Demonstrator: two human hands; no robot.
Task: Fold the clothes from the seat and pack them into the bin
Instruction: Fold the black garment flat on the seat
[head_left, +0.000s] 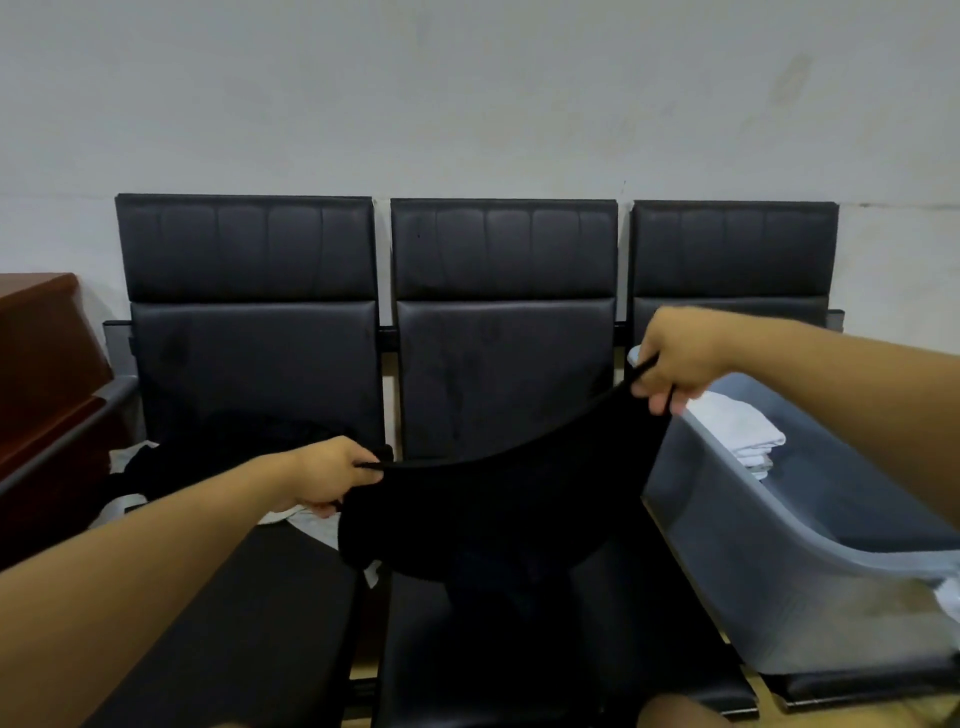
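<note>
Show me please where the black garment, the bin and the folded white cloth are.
black garment (498, 499): head view, middle of the hanging fabric between the hands.
bin (727, 561): head view, its near grey side wall.
white cloth (737, 426): head view, top of the folded stack inside the bin.

The three-seat bench (504, 338) was padded in black leather-like upholstery with a dull sheen. The black garment (498, 499) was soft matt cloth. The bin (727, 561) was smooth grey-blue plastic, the folded towel (737, 431) inside white cloth. The cabinet (41, 353) was glossy reddish wood.
</note>
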